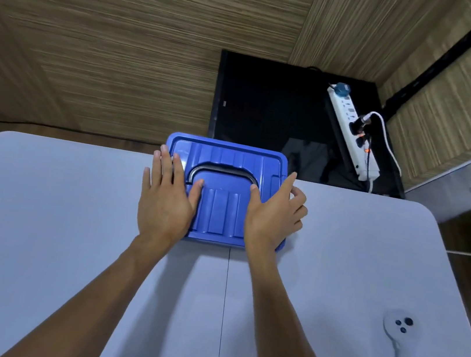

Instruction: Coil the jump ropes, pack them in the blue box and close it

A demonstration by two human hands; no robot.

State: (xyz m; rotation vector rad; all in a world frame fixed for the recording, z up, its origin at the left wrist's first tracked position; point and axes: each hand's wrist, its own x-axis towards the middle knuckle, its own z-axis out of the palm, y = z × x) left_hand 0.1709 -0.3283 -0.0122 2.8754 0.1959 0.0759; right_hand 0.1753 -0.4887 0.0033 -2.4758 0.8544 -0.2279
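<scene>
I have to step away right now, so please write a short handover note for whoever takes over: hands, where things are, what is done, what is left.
Left hand: flat, fingers straight, pressing the left side of the blue plastic box lid.
Right hand: on the lid's right side, outer fingers curled over its edge.
The blue box sits at the far edge of the white table, its dark handle lying flat.
No jump ropes in sight; presumably packed.
Left: check the lid has seated all round.

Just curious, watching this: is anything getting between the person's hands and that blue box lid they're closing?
Nothing visible does. The left hand lies flat on the blue lid, and the right hand rests on its right edge. The black handle lies folded between them.
</scene>
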